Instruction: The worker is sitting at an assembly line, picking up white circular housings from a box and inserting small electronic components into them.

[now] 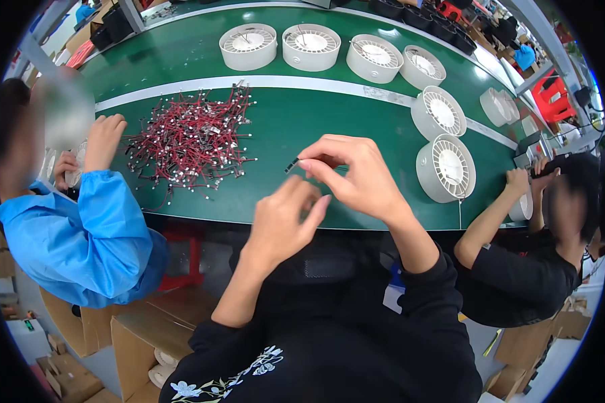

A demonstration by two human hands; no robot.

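Observation:
Above the near part of the green bench [296, 121], my right hand [359, 176] pinches a small black strip-like part [291, 165] between thumb and forefinger. It is too small to name its exact kind. Just below and to the left is my left hand [282, 218], close to the right fingers but apart from the strip. Its fingers are bent and smeared by motion, with the thumb standing out; whether they hold anything is hidden. Left of both hands lies a tangled heap of short red and black wire leads [191, 138] with small white connectors.
White round ribbed housings [310, 47] stand in a curve along the far side and down the right, one [446, 168] nearest my right hand. A co-worker in a blue smock [81, 235] sits at left, another in black [517, 275] at right. Cardboard boxes [141, 342] stand below left.

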